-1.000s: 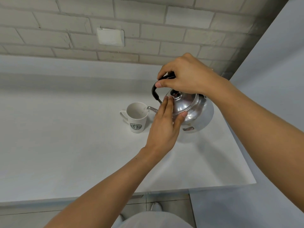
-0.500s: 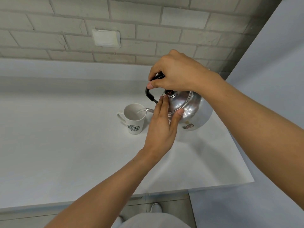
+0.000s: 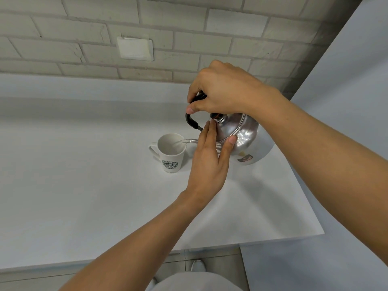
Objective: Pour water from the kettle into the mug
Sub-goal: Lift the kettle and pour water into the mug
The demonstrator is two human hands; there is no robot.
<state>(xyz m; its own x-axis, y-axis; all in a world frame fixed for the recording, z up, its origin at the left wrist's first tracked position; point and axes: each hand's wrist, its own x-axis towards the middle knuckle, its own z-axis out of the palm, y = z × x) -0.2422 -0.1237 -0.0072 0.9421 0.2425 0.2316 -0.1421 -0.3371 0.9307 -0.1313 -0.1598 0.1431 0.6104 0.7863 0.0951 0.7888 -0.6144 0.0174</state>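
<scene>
Kettle tilted, spout over mug

left hand covers most of kettle front, spout base hidden. right hand hides top of kettle handle. water level in mug can't tell. sticker on kettle too blurry to read. both forearms cut off at frame edge.

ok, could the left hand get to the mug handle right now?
Probably yes. The left hand is only steadying the kettle lid; the mug handle faces away, with bare countertop around it.
</scene>
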